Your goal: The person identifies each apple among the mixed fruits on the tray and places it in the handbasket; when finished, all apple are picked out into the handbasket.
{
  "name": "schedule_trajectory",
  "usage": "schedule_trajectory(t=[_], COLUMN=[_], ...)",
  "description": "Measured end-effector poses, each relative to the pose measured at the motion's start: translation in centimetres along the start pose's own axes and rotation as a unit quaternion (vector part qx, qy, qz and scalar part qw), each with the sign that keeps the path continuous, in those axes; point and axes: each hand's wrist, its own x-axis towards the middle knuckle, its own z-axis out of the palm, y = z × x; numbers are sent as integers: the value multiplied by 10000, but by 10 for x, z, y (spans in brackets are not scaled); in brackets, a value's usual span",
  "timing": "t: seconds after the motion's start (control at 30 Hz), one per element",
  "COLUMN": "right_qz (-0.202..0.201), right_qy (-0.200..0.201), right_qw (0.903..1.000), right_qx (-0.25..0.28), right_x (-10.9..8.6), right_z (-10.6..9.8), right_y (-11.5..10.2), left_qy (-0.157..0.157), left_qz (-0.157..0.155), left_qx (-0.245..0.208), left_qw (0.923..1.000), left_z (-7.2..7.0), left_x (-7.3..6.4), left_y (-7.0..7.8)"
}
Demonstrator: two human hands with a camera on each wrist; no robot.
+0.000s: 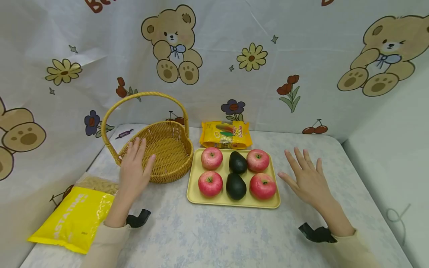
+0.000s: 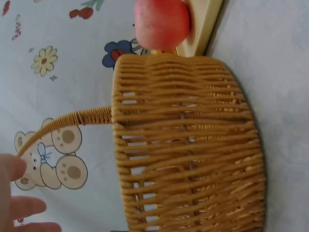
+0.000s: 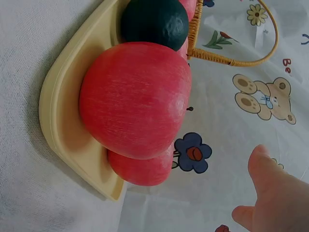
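My left hand (image 1: 135,173), fingers straight and spread, hovers in front of the wicker basket (image 1: 182,172) with its tall arched handle; it overlaps the basket's near left rim in the head view. My right hand (image 1: 310,182) is held out flat with fingers apart, just right of a pale yellow tray (image 1: 214,201). On the tray lie two dark green avocados (image 1: 236,186) in the middle column, with red apples (image 1: 263,186) on both sides of them. In the right wrist view the nearest apple (image 3: 135,99) sits close beside the tray's edge. Neither hand holds anything.
Behind the tray stands a yellow printed packet (image 1: 226,134). A yellow bag (image 1: 75,219) lies at the left table edge, under my left forearm, with a clear section of pale contents (image 1: 97,184). A bear-patterned cloth (image 1: 218,93) hangs behind the table.
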Motion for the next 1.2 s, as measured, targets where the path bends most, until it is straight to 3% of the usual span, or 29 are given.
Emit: schedule_trajectory(t=[0.1, 0.17, 0.3, 0.4, 0.5, 0.7, 0.93, 1.2], right_qz=[-7, -20, -40, -24, 33, 35, -26, 61], right_qy=[33, 46, 72, 81, 100, 497, 1420, 1846], right_qw=[10000, 10000, 9999, 9999, 9997, 9969, 9755, 9440], right_qx=[43, 63, 107, 151, 226, 608, 1680, 2734], right_x=[-1, -2, -3, -4, -6, -9, -13, -13], right_z=[0, 0, 1, 3, 3, 4, 21, 45], right_y=[-1, -1, -1, 0, 0, 2, 5, -3], left_qy=[907, 1627, 2971, 3490, 3426, 2834, 2591, 2684], left_qz=[-90, -158, -520, -1027, -1615, -2414, -2643, -2606], left_qx=[-368, -591, -998, -1168, -1268, -1551, -1747, -1737], left_qw=[9952, 9848, 9482, 9241, 9168, 9151, 9124, 9110], left_z=[-2, -3, -9, -15, -20, -21, -18, -11], left_x=[0, 1, 6, 11, 16, 26, 38, 42], left_y=[-6, -9, -17, -24, -30, -41, -47, -52])
